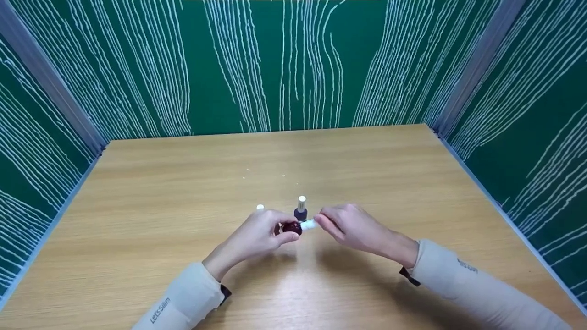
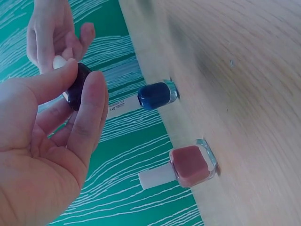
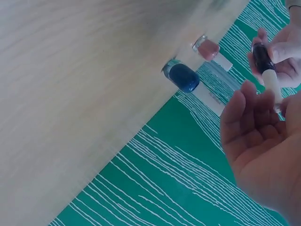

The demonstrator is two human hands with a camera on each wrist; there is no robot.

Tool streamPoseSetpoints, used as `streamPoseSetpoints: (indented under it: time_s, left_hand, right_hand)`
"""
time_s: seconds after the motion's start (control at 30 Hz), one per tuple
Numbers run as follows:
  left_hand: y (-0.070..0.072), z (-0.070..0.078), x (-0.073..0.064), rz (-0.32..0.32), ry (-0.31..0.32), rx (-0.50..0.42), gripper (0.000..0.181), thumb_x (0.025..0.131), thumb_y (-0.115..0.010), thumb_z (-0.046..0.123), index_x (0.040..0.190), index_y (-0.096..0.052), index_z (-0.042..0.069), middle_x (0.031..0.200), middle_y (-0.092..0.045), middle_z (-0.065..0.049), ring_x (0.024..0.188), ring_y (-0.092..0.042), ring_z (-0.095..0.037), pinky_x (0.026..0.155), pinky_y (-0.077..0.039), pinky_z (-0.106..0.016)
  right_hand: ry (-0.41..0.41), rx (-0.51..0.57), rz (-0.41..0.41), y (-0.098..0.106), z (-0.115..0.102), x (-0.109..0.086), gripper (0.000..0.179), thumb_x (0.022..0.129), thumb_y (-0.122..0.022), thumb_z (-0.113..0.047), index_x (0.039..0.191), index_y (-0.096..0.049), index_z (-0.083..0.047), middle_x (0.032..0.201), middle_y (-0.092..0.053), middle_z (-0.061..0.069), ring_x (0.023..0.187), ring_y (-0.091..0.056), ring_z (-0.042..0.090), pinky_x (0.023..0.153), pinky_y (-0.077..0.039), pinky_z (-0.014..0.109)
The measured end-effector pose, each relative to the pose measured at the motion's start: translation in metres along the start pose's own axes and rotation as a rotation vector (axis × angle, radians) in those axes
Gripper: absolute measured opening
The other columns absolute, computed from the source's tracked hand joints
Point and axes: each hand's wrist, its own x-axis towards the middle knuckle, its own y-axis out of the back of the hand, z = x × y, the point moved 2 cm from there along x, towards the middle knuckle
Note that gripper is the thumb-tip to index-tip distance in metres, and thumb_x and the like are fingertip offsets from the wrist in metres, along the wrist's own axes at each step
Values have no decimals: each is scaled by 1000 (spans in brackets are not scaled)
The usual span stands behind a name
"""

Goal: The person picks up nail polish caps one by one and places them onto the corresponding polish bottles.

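Between thumb and fingers, my left hand (image 1: 257, 233) grips a dark red nail polish bottle (image 1: 292, 228), tilted on its side above the table. Its white cap (image 1: 309, 224) points toward my right hand (image 1: 355, 229), whose thumb and fingers pinch the cap's far end. Just behind the bottle stands a dark blue nail polish bottle (image 2: 154, 96), upright with a tall white cap. A pinkish nail polish bottle (image 2: 190, 165) stands to its left; in the head view my left hand hides all but its white cap (image 1: 260, 207).
The wooden table (image 1: 183, 183) bears a few tiny white specks (image 1: 247, 169) beyond the bottles. Green walls (image 1: 220, 68) with white wavy lines enclose it at the back and sides, with grey posts (image 1: 477, 64) at the corners.
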Motion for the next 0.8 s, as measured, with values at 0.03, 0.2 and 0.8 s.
streamPoseSetpoints:
  time_s: [0.03,0.2,0.8]
  left_hand:
    - [0,0,0,2,-7,5,6,95,-73,17,100,-76,14,80,-65,12,66,-54,-18,55,-39,-22]
    - [-4,1,2,9,-41,41,5,94,-75,15,98,-75,13,79,-64,11,66,-53,-11,57,-41,-23]
    - [4,2,3,6,8,-19,5,95,-74,18,98,-76,14,80,-66,12,63,-52,-11,53,-38,-22]
  right_hand:
    - [-46,30,-19,-1,0,1,31,105,-56,-16,74,-58,-11,60,-34,-13,50,-26,-2,44,-25,17]
    - [-420,402,-210,-4,0,1,43,108,-45,-26,68,-52,-12,54,-37,-9,44,-33,3,42,-27,20]
    - [94,129,-17,11,4,-2,25,90,-77,-8,114,-70,-9,105,-74,1,81,-68,8,70,-55,18]
